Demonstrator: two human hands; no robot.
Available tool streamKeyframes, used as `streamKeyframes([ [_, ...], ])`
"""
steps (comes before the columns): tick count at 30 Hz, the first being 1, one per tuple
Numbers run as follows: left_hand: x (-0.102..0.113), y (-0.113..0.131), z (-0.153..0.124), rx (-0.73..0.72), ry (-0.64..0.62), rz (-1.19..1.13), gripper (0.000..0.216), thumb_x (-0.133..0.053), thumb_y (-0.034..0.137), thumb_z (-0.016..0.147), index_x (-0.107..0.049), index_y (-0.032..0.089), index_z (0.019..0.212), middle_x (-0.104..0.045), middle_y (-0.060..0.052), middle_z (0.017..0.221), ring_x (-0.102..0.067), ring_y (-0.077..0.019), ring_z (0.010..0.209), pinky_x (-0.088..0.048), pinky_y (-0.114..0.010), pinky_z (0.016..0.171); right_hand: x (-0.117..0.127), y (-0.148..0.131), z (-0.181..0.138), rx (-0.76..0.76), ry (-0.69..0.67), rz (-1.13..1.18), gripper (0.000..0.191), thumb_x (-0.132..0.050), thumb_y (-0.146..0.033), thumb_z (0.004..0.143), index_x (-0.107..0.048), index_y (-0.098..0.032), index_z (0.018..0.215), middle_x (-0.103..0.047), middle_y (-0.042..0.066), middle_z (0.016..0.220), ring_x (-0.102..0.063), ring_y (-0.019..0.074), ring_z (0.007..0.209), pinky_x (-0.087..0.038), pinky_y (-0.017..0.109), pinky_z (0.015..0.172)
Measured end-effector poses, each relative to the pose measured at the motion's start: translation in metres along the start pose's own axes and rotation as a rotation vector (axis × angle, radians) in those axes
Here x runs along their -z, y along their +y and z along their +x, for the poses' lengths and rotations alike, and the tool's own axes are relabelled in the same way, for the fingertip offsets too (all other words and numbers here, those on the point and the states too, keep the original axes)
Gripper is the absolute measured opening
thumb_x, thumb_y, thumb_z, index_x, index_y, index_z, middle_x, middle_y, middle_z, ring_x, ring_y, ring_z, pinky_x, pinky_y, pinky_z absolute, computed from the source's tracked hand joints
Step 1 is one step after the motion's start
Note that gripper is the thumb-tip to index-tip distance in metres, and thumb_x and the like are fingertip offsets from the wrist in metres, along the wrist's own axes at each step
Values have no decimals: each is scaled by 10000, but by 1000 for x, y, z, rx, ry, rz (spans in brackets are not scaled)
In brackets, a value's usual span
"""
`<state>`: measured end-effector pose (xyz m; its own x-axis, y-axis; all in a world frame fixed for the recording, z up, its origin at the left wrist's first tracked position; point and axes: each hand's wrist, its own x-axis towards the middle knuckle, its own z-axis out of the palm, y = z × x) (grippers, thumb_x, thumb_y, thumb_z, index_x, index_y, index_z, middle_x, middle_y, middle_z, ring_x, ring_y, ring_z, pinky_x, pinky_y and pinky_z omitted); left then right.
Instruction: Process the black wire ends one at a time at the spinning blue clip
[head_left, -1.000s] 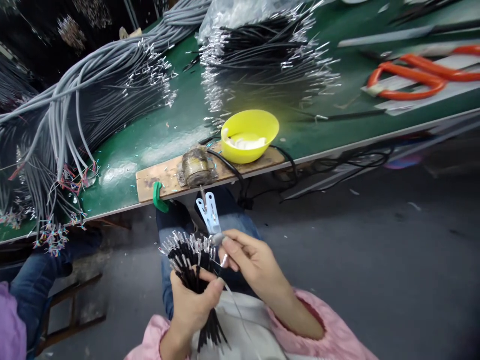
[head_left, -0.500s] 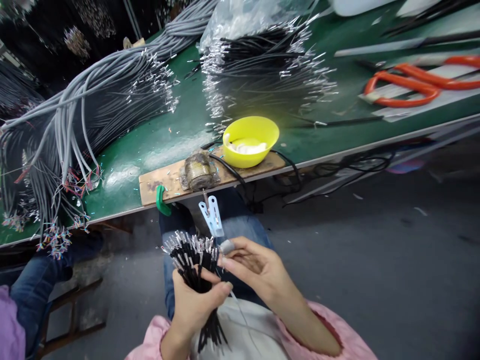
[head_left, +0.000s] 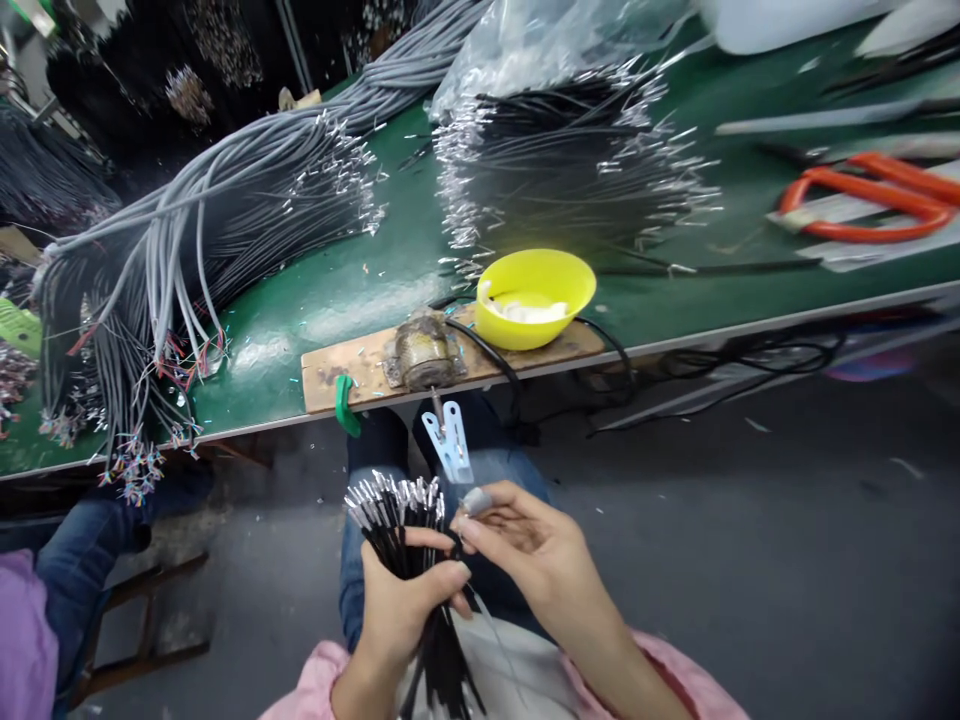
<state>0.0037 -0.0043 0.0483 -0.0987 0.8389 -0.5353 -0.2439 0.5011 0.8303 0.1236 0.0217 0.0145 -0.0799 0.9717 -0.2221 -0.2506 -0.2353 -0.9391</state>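
My left hand [head_left: 416, 595] is wrapped round a bundle of black wires [head_left: 394, 520], their bare silvery ends pointing up. The lower part of the bundle hangs past my palm over my lap. Close to the right side of the bundle, my right hand [head_left: 536, 550] pinches the tip of a wire between thumb and index finger; the fingers partly hide it. A grey cover [head_left: 476, 501] sits on that index finger. A thin pale strand [head_left: 491, 625] trails below my left thumb. Just above my hands, a light blue clothespin [head_left: 452, 445] hangs on the shaft of a small motor [head_left: 426, 350].
The motor and a yellow bowl [head_left: 536, 330] with white material stand on a wooden board [head_left: 330, 380] at the bench edge, beside a green clip [head_left: 345, 405]. Behind lie black wires [head_left: 555, 190], grey cables [head_left: 225, 160] and orange-handled scissors [head_left: 870, 200]. Another person's leg [head_left: 82, 560] is at left.
The whole view has shifted, so the bench and hands appear farther right. My left hand keeps the bundle, and my right fingers stay pinched at its right side.
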Motion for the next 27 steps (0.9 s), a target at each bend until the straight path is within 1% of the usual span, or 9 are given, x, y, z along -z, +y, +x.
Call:
streamKeyframes([
  [1, 1, 4, 1, 65, -94, 35, 273, -811, 314, 466, -646, 128, 579, -594, 10, 418, -553, -128, 353, -461, -247, 392, -1, 2, 1, -1, -6, -5, 215, -724, -339, 624, -567, -193, 644, -592, -14, 522, -585, 130, 449, -514, 218, 445],
  [2, 2, 6, 2, 103, -115, 56, 286, -810, 335, 449, -637, 126, 537, -575, 6, 375, -529, -122, 327, -438, -238, 365, -2, 3, 1, 4, -11, -9, 215, -719, -343, 626, -567, -193, 650, -588, -15, 518, -581, 131, 443, -510, 218, 435],
  [4, 3, 5, 3, 104, -56, 44, 277, -807, 325, 417, -622, 131, 490, -523, 25, 308, -457, -90, 277, -382, -214, 326, -4, 6, 2, 48, 1, -30, 202, -710, -342, 631, -575, -195, 658, -587, -12, 522, -576, 133, 449, -508, 221, 436],
  [8, 4, -5, -1, -30, 118, 46, 148, -759, 232, 468, -646, 136, 478, -471, 52, 282, -394, -62, 260, -313, -187, 308, -3, 8, 3, 165, 70, -120, 167, -672, -350, 675, -603, -198, 666, -610, 11, 565, -593, 154, 525, -512, 232, 499],
  [11, -1, -1, -6, -37, 134, 91, 84, -707, 174, 502, -642, 142, 460, -478, 50, 314, -397, -59, 279, -319, -191, 328, 0, 6, 5, 202, 53, -221, 191, -623, -364, 712, -593, -199, 622, -590, 9, 540, -566, 153, 509, -482, 232, 479],
  [14, -7, 8, -11, 68, 63, 192, 126, -656, 170, 473, -584, 150, 371, -458, 44, 300, -389, -62, 287, -327, -204, 342, 3, 2, 7, 211, -10, -341, 225, -596, -365, 714, -574, -198, 565, -551, -9, 489, -517, 141, 463, -448, 234, 454],
  [15, -8, 10, -11, 74, 98, 211, 93, -646, 172, 466, -596, 150, 391, -461, 46, 305, -386, -62, 290, -328, -204, 347, 3, 1, 7, 204, -26, -369, 225, -593, -365, 710, -572, -198, 560, -545, -12, 479, -508, 140, 455, -442, 235, 449],
  [21, -3, -3, -8, -37, 109, 345, 176, -611, 128, 532, -536, 166, 377, -449, 52, 339, -404, -74, 328, -367, -209, 369, 3, -1, 4, 210, -49, -428, 159, -597, -330, 704, -587, -200, 611, -572, -10, 496, -532, 148, 464, -456, 241, 453],
  [27, -1, -2, -8, -3, 47, 343, 142, -617, 172, 568, -582, 169, 430, -500, 23, 399, -483, -120, 393, -409, -231, 403, 2, 7, 2, 267, -32, -428, 121, -573, -308, 752, -570, -206, 687, -606, 1, 538, -581, 159, 497, -491, 250, 495],
])
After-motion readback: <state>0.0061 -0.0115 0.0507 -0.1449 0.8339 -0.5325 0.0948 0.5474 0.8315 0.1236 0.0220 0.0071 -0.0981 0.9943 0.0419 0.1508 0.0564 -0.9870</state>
